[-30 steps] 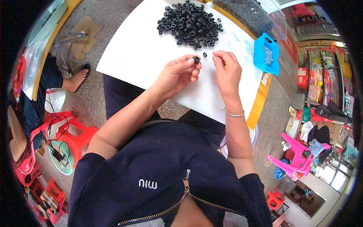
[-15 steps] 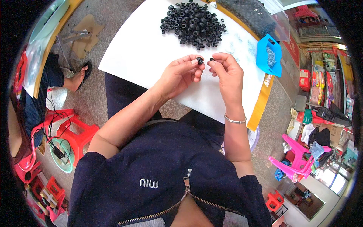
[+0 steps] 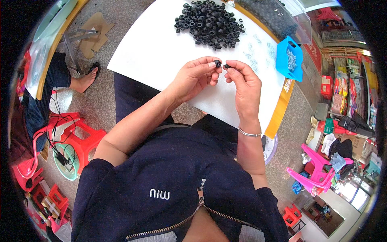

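My left hand (image 3: 198, 76) pinches a round black part with a hole (image 3: 218, 63) between thumb and forefinger. A smaller black piece (image 3: 227, 66) sits in the fingertips of my right hand (image 3: 244, 82), a short gap away from the first. Both hands are held over the near part of a white tabletop (image 3: 149, 52). Beyond them lies a heap of small black parts (image 3: 209, 22), some ring-shaped, some like little caps. To the right, a blue plastic basket (image 3: 284, 72) holds many tiny clear or silvery pieces too small to name.
Tiny bluish bits (image 3: 254, 52) are scattered on the tabletop near the basket. A clear bin (image 3: 300, 28) stands at the far right edge. Red stools (image 3: 86, 137) and a green basket (image 3: 64, 169) are at my left, where another person's foot (image 3: 86, 80) shows. A pink stool (image 3: 314, 169) lies at right.
The view has shifted slightly. My right fingers have turned a little, so more of the small black piece shows. Both hands still hold their parts close together.
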Demonstrator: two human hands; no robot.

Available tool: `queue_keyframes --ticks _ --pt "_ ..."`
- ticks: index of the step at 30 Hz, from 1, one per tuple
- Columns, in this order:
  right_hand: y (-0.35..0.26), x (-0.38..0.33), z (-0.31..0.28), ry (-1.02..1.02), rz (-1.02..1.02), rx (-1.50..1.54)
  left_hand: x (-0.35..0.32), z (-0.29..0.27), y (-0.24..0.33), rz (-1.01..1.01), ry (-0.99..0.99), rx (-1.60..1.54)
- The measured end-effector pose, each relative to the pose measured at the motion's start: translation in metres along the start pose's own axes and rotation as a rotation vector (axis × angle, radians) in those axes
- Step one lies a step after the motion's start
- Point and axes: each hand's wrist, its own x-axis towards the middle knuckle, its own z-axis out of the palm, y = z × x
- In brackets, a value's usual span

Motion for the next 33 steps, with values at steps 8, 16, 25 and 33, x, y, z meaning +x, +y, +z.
queue_keyframes --ticks 8,16,25,33 --pt "0.004 0.002 -0.002 -0.011 0.011 0.016 0.000 0.001 0.000 -0.013 -0.002 -0.011" --pt "0.000 0.001 0.001 0.043 0.021 0.023 0.000 0.002 0.001 -0.014 -0.003 0.017" --pt "-0.005 -0.002 0.001 0.024 -0.111 -0.164 0.000 0.003 0.004 -0.072 0.001 0.021" --pt "-0.010 -0.001 0.004 0.004 -0.315 -0.406 0.001 0.005 0.006 -0.086 0.045 0.044"
